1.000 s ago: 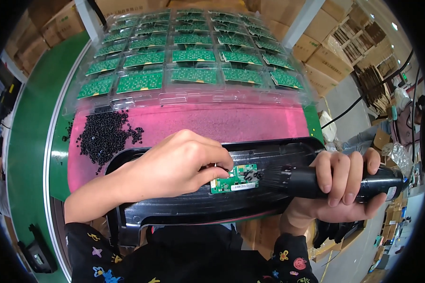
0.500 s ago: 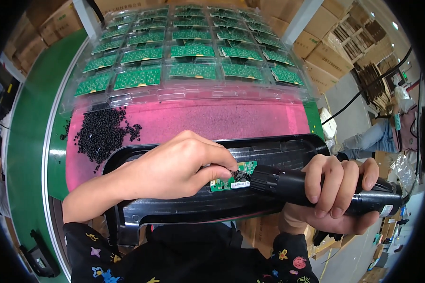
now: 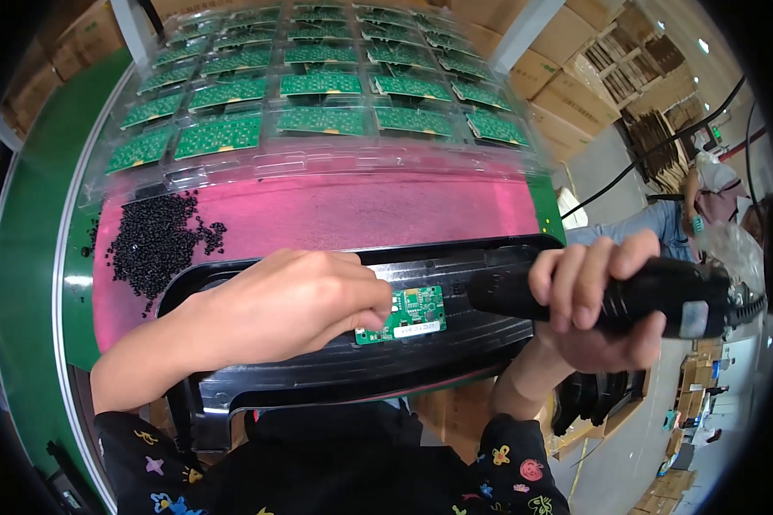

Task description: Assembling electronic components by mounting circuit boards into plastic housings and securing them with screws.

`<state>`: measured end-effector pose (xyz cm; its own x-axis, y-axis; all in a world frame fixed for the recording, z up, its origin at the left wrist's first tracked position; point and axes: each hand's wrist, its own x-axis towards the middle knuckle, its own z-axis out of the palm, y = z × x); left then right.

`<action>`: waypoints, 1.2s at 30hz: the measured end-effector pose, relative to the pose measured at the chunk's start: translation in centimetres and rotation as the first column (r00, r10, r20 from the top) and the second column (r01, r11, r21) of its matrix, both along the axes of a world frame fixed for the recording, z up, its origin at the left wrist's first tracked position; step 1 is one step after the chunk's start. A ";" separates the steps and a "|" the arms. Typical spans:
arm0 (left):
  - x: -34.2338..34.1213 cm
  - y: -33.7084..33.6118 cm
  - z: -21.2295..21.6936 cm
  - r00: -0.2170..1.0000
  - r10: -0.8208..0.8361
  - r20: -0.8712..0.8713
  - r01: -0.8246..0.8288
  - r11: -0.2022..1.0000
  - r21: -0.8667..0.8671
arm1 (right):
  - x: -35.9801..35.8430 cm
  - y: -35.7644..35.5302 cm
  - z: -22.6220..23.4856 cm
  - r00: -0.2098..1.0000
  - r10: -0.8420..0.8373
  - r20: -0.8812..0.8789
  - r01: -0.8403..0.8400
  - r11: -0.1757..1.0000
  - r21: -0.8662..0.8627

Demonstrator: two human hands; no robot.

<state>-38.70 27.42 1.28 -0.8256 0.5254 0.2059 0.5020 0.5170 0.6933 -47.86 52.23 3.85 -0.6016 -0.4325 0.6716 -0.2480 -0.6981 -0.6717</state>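
My left hand [image 3: 288, 300] reaches over the black plastic housing [image 3: 309, 378], its fingertips pinched together at the left end of a green circuit board [image 3: 421, 311]. Whatever is between those fingertips is hidden. The board lies inside the housing, with a white label strip along its near edge. My right hand [image 3: 588, 279] is wrapped round a black electric screwdriver [image 3: 500, 294], held roughly level above the right part of the housing. The tool's front end points left, apart from the board.
Small black screws [image 3: 155, 245] are heaped on the pink mat [image 3: 352, 206] at the left. Behind it, clear plastic trays [image 3: 318, 159] hold rows of green circuit boards. A black cable [image 3: 653, 163] hangs at the right; a person [image 3: 670, 219] sits beyond. Cartons [image 3: 567, 99] stand behind.
The screwdriver has moved up and away from the board, clear of my left fingers. My left hand has shifted from the board's middle to its left end. The whole view has moved slightly.
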 end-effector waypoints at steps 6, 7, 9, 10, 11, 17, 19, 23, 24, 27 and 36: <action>0.0 -0.3 0.2 0.994 -0.106 0.018 0.108 0.979 -0.172 | -0.2 -1.4 -0.8 0.991 0.027 0.135 -0.039 0.995 0.088; 0.0 -0.3 0.2 0.994 -0.106 0.019 0.108 0.979 -0.171 | -0.3 -1.7 -0.9 0.997 -0.041 0.061 0.029 0.984 0.174; 0.0 -0.4 0.1 0.993 -0.117 0.034 0.122 0.957 -0.264 | -0.4 -1.8 -1.0 0.997 -0.051 0.060 0.039 0.980 0.194; 0.0 -0.3 0.2 0.993 -0.117 0.035 0.122 0.957 -0.264 | -0.4 -1.8 -1.0 0.996 -0.062 0.057 0.049 0.976 0.212; 0.0 -0.3 0.3 0.992 -0.115 0.045 0.123 0.955 -0.270 | -0.3 -1.9 -1.1 0.995 -0.072 0.067 0.057 0.977 0.208; 0.4 -0.3 0.4 0.989 -0.043 0.140 0.081 0.959 -0.273 | -0.5 -2.3 -1.5 0.994 -0.061 0.088 0.042 0.978 0.204; 0.4 -0.1 0.7 0.985 -0.021 0.173 0.070 0.955 -0.287 | -0.4 -1.9 -1.2 0.995 -0.062 0.077 0.044 0.975 0.217; 0.6 -0.2 0.8 0.976 0.001 0.217 0.069 0.948 -0.310 | -0.4 -1.9 -1.5 0.995 -0.073 0.067 0.055 0.971 0.234; 0.7 -0.2 0.8 0.978 0.004 0.206 0.062 0.948 -0.313 | -0.3 -2.0 -1.4 0.995 -0.074 0.067 0.056 0.971 0.234; 0.7 -0.2 0.9 0.977 0.005 0.214 0.065 0.946 -0.318 | -0.2 -2.1 -1.3 0.996 -0.068 0.058 0.052 0.968 0.245; 1.2 -0.3 0.8 0.975 0.001 0.222 0.043 0.979 -0.197 | -0.5 -2.8 -1.5 0.993 -0.073 0.092 0.047 0.965 0.259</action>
<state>-37.49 27.08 2.11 -0.8269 0.5550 -0.0904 0.3609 0.6472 0.6715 -48.41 49.45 2.33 -0.6897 -0.5435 0.4786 -0.2068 -0.4855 -0.8494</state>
